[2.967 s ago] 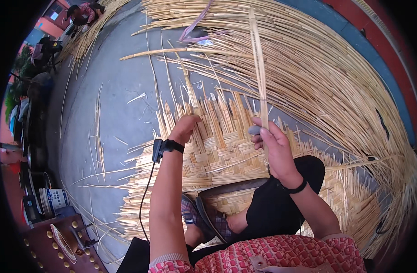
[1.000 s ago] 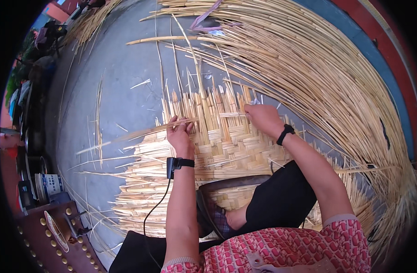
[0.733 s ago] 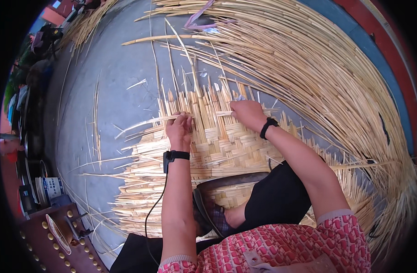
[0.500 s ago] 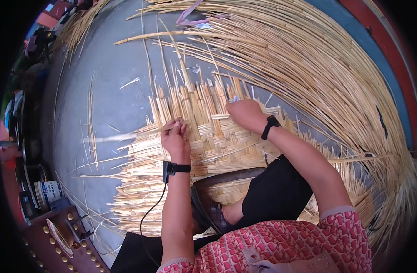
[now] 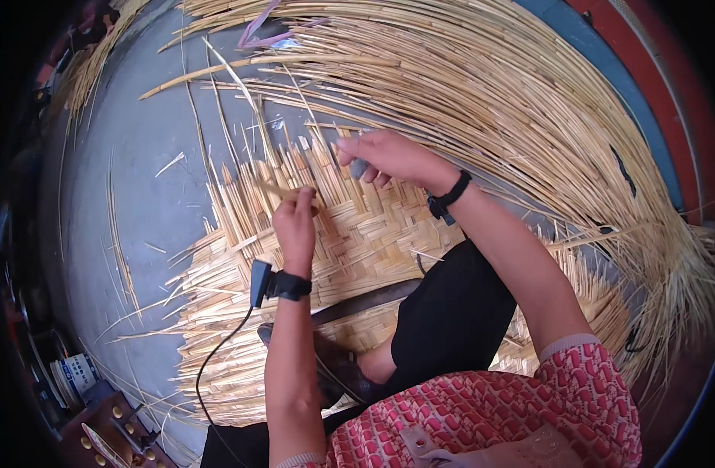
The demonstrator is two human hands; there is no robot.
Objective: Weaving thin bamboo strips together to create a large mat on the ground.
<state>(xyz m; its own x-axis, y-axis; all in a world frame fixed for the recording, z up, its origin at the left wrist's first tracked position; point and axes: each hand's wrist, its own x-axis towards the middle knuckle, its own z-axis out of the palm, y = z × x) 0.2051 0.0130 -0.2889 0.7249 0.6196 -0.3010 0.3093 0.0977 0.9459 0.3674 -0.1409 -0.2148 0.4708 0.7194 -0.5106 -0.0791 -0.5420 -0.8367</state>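
A woven mat of split reeds [image 5: 365, 242] lies on the floor before me, with loose strip ends standing up along its far edge. Between the thumb and fingers of my left hand [image 5: 295, 230] is a reed strip [image 5: 274, 189], pinched over the mat's left half. My right hand [image 5: 389, 160] hovers above the far edge, fingers curled. Something grey and rounded [image 5: 358, 168] shows at those fingers; I cannot make out whether it is held or worn. My bent leg and shoe rest on the near part of the mat.
A large sheaf of long reeds [image 5: 482, 101] curves across the far and right side. A purple band [image 5: 256, 31] lies on it. Loose strips [image 5: 117, 242] are scattered on the grey floor at left. A brown studded piece [image 5: 112, 433] stands at lower left. A cable hangs from my left wrist.
The view has shifted, so the scene sits further left. My right hand has lifted away from the weave. The strip in my left hand, which stretched leftward in a blur, now shows short and points up-left.
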